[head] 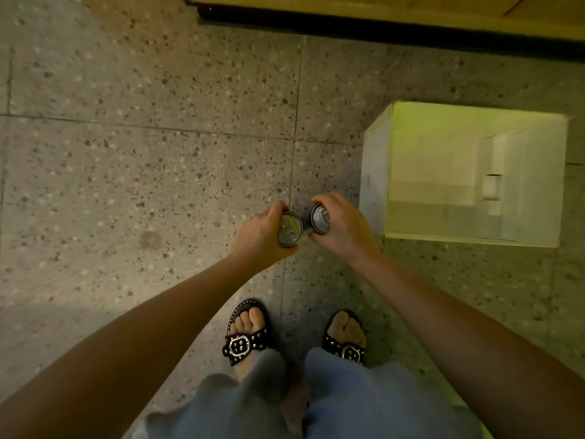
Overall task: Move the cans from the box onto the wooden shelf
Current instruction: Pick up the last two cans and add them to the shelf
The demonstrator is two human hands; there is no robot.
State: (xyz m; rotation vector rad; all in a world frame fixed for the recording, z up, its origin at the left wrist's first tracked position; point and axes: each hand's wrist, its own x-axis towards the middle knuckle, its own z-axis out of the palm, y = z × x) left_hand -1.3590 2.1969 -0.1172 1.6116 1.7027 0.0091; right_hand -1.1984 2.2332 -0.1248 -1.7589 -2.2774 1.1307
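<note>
Two cans are held upright side by side above the speckled floor (142, 172), tops facing the camera: the left can (289, 230) is wrapped in the left hand (264, 231), the right can (320, 217) in the right hand (343, 224). Just to their right stands the white box (373, 172), open-topped. The wooden shelf (380, 4) edges the far side

Floor (152, 153) is grey terrazzo, speckled all over with dark and pale chips. The box (376, 172) is plain white, greenish tint inside. Both cans (289, 229) have silver tops. Sandals (245, 342) are black with silver studs and buckles, trousers (348, 400) a faded blue, shelf (380, 4) light wood with a black edge.
</note>
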